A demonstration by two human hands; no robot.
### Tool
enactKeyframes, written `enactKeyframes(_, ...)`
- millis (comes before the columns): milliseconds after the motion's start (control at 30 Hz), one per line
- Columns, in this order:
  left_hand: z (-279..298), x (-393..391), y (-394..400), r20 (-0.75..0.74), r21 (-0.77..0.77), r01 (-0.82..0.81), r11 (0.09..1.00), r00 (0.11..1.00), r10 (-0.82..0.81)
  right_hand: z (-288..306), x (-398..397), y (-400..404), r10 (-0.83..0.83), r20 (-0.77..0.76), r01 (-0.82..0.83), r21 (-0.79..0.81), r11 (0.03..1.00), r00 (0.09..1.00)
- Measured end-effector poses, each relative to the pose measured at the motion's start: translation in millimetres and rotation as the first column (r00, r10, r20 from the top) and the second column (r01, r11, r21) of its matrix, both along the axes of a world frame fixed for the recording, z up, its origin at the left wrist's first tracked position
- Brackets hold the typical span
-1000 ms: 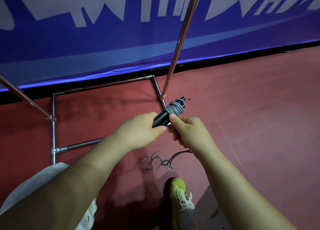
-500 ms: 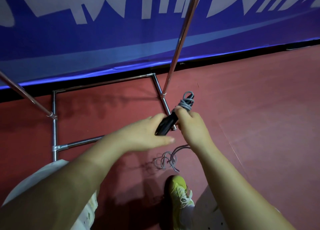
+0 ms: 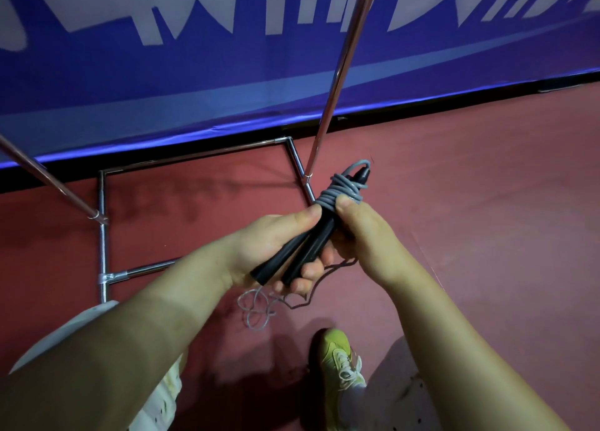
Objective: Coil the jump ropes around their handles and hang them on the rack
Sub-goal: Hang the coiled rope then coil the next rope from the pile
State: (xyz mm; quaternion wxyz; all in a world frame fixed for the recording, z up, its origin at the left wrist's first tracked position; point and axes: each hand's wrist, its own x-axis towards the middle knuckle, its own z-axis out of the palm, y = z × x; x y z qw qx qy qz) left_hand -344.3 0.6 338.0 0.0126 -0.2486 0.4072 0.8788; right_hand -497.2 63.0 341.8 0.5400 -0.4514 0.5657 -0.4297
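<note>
Two black jump rope handles (image 3: 302, 252) lie side by side in my left hand (image 3: 272, 245), which grips them from below. Grey rope (image 3: 342, 188) is wound in several turns round their upper ends. My right hand (image 3: 363, 232) holds the handles from the right, its thumb pressing on the lowest coils. The loose rest of the rope (image 3: 259, 307) hangs down and lies in loops on the red floor under my hands. The metal rack (image 3: 341, 70) stands just behind, with one upright pole rising past the handles.
The rack's chrome base frame (image 3: 103, 235) lies on the red floor to the left, with a second slanted pole (image 3: 48, 183). A blue banner wall (image 3: 194, 73) runs behind it. My yellow shoe (image 3: 337, 365) stands below the hands.
The handles have tilted up and both are now plainly seen in my left hand. My right hand came back onto the coils. More loose rope hangs below.
</note>
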Motion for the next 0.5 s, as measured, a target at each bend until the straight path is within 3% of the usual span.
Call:
enactKeyframes(200,-3,-4,0,0.165,-0.356,-0.111,0.928,0.97,0.179,-3,1,-4,-0.023,-0.036,0.027,0.1,0.995,0.999)
enactKeyframes(333,-12,-4,-4,0.26,-0.381,-0.093,0.92,0.944,0.203,-8,5,-6,-0.062,-0.255,0.117,0.207,0.971,0.965)
enactKeyframes(500,-16,1,-8,0.209,-0.346,-0.11,0.932,0.959,0.191,-6,3,-7,-0.061,-0.411,0.164,0.223,0.961,0.91)
